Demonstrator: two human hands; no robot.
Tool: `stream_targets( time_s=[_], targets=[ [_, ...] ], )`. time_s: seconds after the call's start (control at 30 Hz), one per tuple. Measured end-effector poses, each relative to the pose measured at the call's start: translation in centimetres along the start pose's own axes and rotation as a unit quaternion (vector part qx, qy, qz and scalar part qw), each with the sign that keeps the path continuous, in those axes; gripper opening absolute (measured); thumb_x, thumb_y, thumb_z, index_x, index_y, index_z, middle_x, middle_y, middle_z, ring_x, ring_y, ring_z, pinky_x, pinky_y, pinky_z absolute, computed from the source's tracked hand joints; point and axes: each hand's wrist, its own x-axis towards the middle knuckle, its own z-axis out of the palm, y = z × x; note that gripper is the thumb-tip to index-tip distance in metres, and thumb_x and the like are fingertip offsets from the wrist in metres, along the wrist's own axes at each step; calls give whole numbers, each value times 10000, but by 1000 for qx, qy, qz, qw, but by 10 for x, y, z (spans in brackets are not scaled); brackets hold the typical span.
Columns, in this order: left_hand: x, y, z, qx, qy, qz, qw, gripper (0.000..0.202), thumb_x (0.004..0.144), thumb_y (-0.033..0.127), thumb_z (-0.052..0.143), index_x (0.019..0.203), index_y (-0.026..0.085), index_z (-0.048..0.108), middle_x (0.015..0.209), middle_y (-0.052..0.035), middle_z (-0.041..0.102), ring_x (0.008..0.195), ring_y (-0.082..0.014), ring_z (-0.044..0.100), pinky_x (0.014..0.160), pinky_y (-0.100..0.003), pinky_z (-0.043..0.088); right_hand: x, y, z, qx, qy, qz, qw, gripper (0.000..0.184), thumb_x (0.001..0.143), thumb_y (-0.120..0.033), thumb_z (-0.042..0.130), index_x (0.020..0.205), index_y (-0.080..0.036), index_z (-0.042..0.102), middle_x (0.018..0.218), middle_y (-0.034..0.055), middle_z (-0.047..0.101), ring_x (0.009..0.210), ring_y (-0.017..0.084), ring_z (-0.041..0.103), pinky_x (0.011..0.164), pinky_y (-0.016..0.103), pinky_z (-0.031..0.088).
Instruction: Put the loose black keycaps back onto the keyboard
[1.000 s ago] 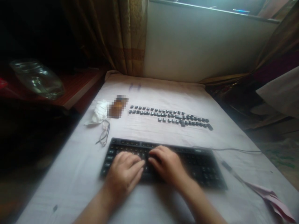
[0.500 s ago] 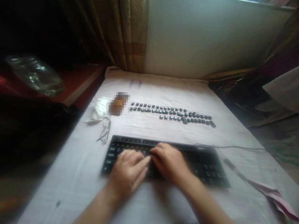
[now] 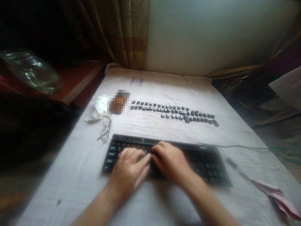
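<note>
A black keyboard (image 3: pixel 209 157) lies on the cloth in front of me, some of its key places showing amber without caps. Over its left half, my left hand (image 3: pixel 129 164) has its fingers curled, with the index finger reaching to the middle of the keys. My right hand (image 3: pixel 170 160) is closed in a pinch just beside that fingertip. Whatever is between the fingers of either hand is too small and blurred to make out. Beyond the keyboard, loose black keycaps (image 3: pixel 155 109) lie in several uneven rows.
Eyeglasses (image 3: pixel 106 128), a crumpled white cloth (image 3: pixel 100 108) and a blurred-out brown item (image 3: pixel 118 103) lie at left. The keyboard's cable (image 3: pixel 242 147) runs right. A brush-like tool (image 3: pixel 231 162) and pink cloth (image 3: pixel 275 191) are at right. A clear jar (image 3: pixel 33 73) lies on a side table.
The view has shifted slightly, so things sit a little higher in the picture. Both hands stay at the same spot on the keyboard.
</note>
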Motion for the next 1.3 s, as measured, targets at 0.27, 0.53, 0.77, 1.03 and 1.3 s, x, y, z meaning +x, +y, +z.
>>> stream_targets(
  time_s=[0.27, 0.53, 0.77, 1.03, 1.3],
  targets=[
    [-1, 0, 0, 0, -13, -9, 1000, 275, 931, 241, 550, 1172, 183, 670, 1067, -83, 654, 1024, -240, 553, 957, -415, 433, 2, -1, -1, -4, -14, 2, 1000, 186, 896, -209, 576, 974, -231, 743, 984, 63, 729, 904, 204, 672, 776, 273, 501],
    [0, 0, 0, 12, -14, -9, 1000, 302, 922, 235, 550, 1200, 200, 662, 1085, -88, 654, 1031, -244, 564, 952, -420, 436, 8, 3, -3, 64, -29, 42, 997, 218, 901, -224, 563, 930, -252, 777, 950, 38, 752, 851, 183, 686, 742, 253, 480],
    [0, -1, 0, 5, -19, -6, 1000, 309, 935, 248, 534, 1213, 195, 657, 1087, -92, 649, 1031, -252, 554, 949, -429, 430, 21, 4, -14, 115, -89, 107, 984, 214, 827, -230, 594, 865, -274, 800, 868, 15, 790, 806, 195, 712, 714, 266, 489],
    [0, 0, 0, 0, -18, -11, 1000, 311, 941, 242, 529, 1223, 193, 651, 1101, -92, 645, 1046, -253, 556, 972, -435, 415, 31, 11, -18, 174, -116, 124, 970, 177, 771, -214, 639, 839, -233, 801, 791, 11, 780, 772, 179, 706, 670, 236, 484],
    [0, -1, 1, 2, -21, -11, 1000, 305, 935, 231, 541, 1214, 185, 655, 1101, -96, 648, 1049, -255, 558, 977, -435, 415, 32, 12, -20, 193, -140, 117, 964, 173, 767, -189, 606, 739, -207, 776, 637, -6, 733, 616, 141, 648, 577, 220, 433]
  ],
)
